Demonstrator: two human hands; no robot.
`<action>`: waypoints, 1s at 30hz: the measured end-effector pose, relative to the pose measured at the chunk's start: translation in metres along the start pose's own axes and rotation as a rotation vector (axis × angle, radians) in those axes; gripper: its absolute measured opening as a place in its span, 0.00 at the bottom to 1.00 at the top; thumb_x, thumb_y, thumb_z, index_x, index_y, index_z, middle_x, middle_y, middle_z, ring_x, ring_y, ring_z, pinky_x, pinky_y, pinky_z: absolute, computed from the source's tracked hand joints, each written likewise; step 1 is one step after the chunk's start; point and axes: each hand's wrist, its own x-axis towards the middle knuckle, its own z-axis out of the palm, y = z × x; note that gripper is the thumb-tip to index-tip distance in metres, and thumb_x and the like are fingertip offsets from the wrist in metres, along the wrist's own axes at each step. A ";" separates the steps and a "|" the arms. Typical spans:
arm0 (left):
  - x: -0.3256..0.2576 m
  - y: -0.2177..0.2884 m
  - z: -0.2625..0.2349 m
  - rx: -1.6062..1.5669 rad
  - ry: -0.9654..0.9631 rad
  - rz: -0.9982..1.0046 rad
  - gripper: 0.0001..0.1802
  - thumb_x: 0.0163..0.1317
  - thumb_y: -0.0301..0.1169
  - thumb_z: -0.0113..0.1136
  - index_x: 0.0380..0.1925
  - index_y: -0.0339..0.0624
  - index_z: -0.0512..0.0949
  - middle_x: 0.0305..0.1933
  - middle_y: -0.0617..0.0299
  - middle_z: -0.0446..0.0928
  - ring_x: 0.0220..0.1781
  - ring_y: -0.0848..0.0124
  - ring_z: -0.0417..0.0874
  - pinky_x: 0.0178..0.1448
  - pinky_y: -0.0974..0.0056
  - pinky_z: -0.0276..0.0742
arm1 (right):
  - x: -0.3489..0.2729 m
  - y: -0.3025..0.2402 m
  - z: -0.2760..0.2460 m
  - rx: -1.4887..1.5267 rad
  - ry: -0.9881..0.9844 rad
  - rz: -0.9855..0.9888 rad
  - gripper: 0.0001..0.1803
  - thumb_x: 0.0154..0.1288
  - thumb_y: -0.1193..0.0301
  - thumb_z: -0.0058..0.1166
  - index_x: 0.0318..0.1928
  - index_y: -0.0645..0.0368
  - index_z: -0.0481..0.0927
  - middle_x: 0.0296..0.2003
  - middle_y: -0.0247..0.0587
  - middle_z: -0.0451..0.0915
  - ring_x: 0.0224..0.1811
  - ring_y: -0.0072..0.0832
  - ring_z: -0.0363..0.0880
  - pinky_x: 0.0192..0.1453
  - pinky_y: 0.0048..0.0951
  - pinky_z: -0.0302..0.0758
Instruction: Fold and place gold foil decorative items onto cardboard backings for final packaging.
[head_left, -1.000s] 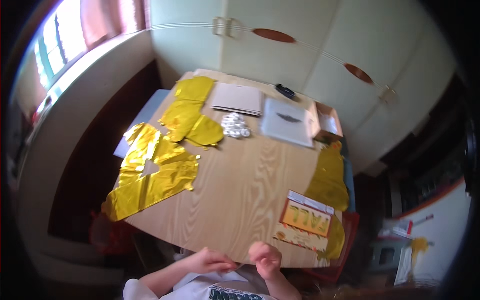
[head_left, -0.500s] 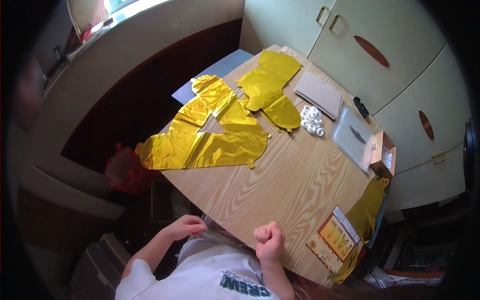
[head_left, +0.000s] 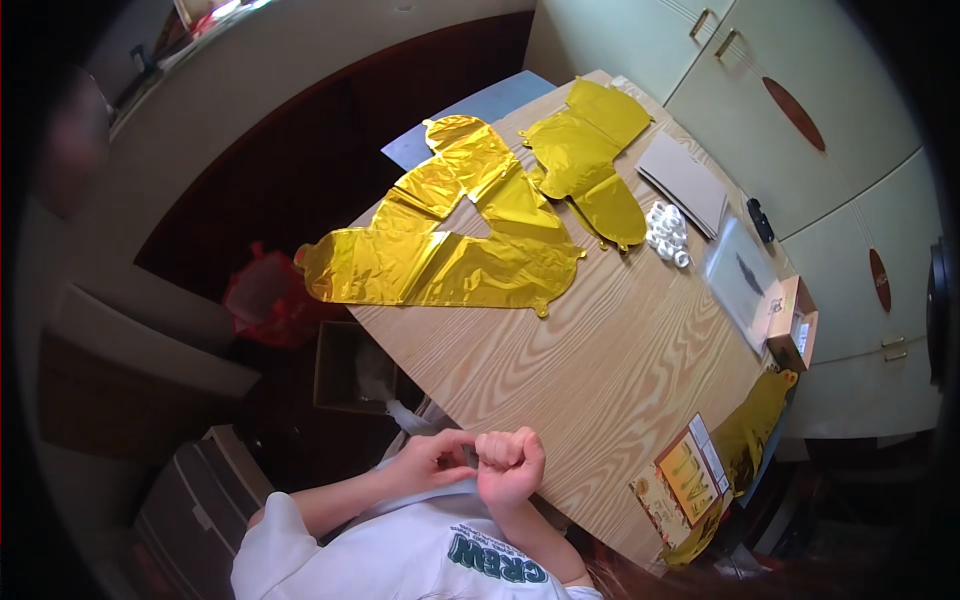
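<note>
My right hand (head_left: pixel 511 467) is closed in a fist in front of my shirt, at the table's near edge. My left hand (head_left: pixel 438 462) meets it from the left, fingers curled in and tips against the fist. Anything inside either hand is hidden. Beyond them, a flat, uninflated gold foil balloon (head_left: pixel 440 267) lies across the left of the table (head_left: pixel 520 370), one end reaching over the edge. A second gold foil balloon (head_left: pixel 590 160) is spread out behind it. To the right of my hands rests a printed card packet (head_left: pixel 680 478) with more gold foil (head_left: pixel 752 425) beside it.
Several small white rings (head_left: pixel 666 235) are heaped by grey-beige sheets (head_left: pixel 684 180). Farther right are a clear plastic sleeve (head_left: pixel 738 275), a small open box (head_left: pixel 792 325) and a black object (head_left: pixel 760 220). A cardboard box (head_left: pixel 340 365) and red bag (head_left: pixel 268 300) stand below the left edge.
My hands were apart and have come together, the left moving right and the right moving left. The view has shifted, while the things on the table stay in place.
</note>
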 end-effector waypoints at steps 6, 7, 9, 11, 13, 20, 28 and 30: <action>-0.014 -0.053 -0.044 -0.394 -0.007 -0.322 0.08 0.65 0.27 0.63 0.37 0.32 0.83 0.32 0.60 0.84 0.32 0.75 0.85 0.37 0.71 0.81 | -0.004 0.022 -0.002 -0.172 -0.101 -0.104 0.18 0.73 0.56 0.46 0.35 0.59 0.69 0.33 0.40 0.68 0.37 0.29 0.66 0.46 0.31 0.66; -0.013 -0.072 -0.062 -0.433 0.063 -0.458 0.08 0.65 0.28 0.63 0.37 0.32 0.84 0.33 0.60 0.84 0.32 0.76 0.85 0.38 0.71 0.80 | -0.007 0.020 -0.002 -0.200 -0.109 -0.127 0.17 0.72 0.56 0.48 0.38 0.59 0.70 0.35 0.41 0.68 0.39 0.30 0.67 0.49 0.32 0.66; -0.012 -0.149 -0.094 -0.260 0.369 -0.447 0.10 0.65 0.31 0.61 0.35 0.33 0.84 0.28 0.62 0.82 0.30 0.74 0.83 0.34 0.68 0.79 | -0.011 0.013 -0.003 -0.248 -0.128 -0.161 0.18 0.70 0.57 0.52 0.42 0.60 0.70 0.39 0.43 0.69 0.43 0.31 0.68 0.54 0.33 0.67; -0.016 -0.255 -0.124 -0.044 0.712 -0.388 0.13 0.65 0.34 0.61 0.38 0.33 0.85 0.26 0.63 0.81 0.31 0.75 0.83 0.35 0.67 0.78 | -0.020 0.007 -0.011 -0.300 -0.157 -0.171 0.20 0.66 0.57 0.56 0.44 0.61 0.69 0.42 0.46 0.69 0.44 0.33 0.69 0.54 0.35 0.67; -0.024 -0.329 -0.159 0.134 0.824 -0.564 0.14 0.63 0.32 0.61 0.44 0.33 0.84 0.36 0.59 0.85 0.36 0.69 0.85 0.45 0.65 0.80 | -0.028 -0.005 -0.011 -0.364 -0.150 -0.208 0.21 0.66 0.57 0.57 0.44 0.61 0.69 0.42 0.46 0.69 0.44 0.33 0.69 0.54 0.35 0.68; -0.026 -0.419 -0.176 0.371 0.513 -0.898 0.19 0.65 0.30 0.55 0.54 0.33 0.78 0.40 0.50 0.84 0.40 0.60 0.86 0.46 0.58 0.84 | -0.059 -0.037 -0.024 -0.570 -0.033 -0.155 0.21 0.64 0.58 0.59 0.44 0.62 0.69 0.43 0.47 0.69 0.42 0.31 0.69 0.49 0.34 0.70; -0.026 -0.442 -0.224 -0.826 0.877 -0.828 0.11 0.68 0.30 0.55 0.48 0.37 0.75 0.40 0.50 0.81 0.35 0.60 0.84 0.38 0.63 0.86 | -0.030 -0.103 -0.030 -1.104 -0.063 0.043 0.16 0.61 0.81 0.50 0.51 0.64 0.74 0.44 0.41 0.76 0.36 0.21 0.74 0.40 0.24 0.76; -0.028 -0.438 -0.248 -0.198 0.416 -1.022 0.11 0.69 0.32 0.57 0.48 0.40 0.76 0.41 0.52 0.81 0.35 0.62 0.85 0.37 0.67 0.86 | 0.009 -0.118 -0.011 -1.420 -0.227 0.089 0.20 0.62 0.76 0.55 0.55 0.62 0.75 0.46 0.45 0.80 0.46 0.28 0.79 0.50 0.29 0.76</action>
